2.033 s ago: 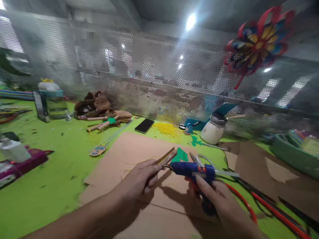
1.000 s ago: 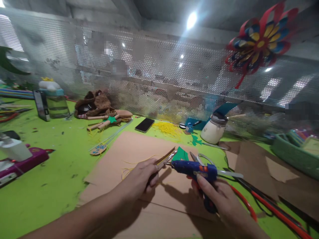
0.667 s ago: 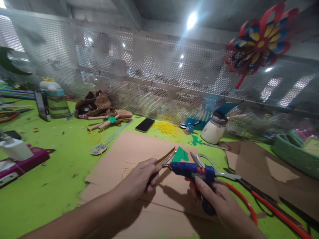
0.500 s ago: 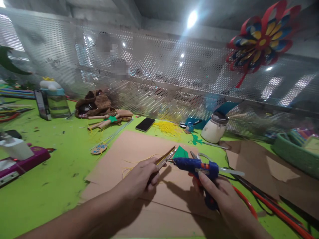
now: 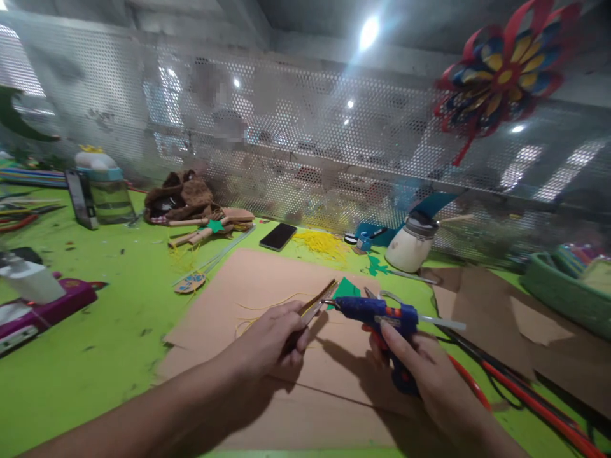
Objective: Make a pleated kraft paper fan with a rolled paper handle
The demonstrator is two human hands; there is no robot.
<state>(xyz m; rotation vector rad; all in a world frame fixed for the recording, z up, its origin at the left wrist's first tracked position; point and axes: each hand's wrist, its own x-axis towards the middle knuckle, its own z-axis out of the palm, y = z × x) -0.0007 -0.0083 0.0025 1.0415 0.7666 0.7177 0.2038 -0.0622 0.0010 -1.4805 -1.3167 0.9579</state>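
Note:
Closed around a narrow folded strip of brown card [image 5: 315, 304], my left hand [image 5: 281, 331] holds it tilted up above the brown paper sheets [image 5: 224, 292]. Yellow strings [image 5: 258, 310] trail out beside that hand. My right hand [image 5: 420, 362] grips a blue hot glue gun [image 5: 377, 313], its metal nozzle touching or very close to the strip's upper part. A clear glue stick [image 5: 443, 322] pokes out of the gun's back. Behind the nozzle lies a piece of green paper [image 5: 347, 289], with scissors [image 5: 389, 297] partly hidden by the gun.
A phone [image 5: 278, 236], yellow shreds [image 5: 319, 243] and a white jar [image 5: 410, 245] stand toward the mesh panel [image 5: 296, 140]. At left is a purple power strip [image 5: 71, 296]. Cardboard [image 5: 482, 312] and a green basket [image 5: 563, 296] occupy the right. A paper flower [image 5: 503, 76] hangs above.
The glue gun's nozzle has moved slightly up and toward the strip's tip, and the gun tilts a little more. My left hand keeps its hold, nearly still.

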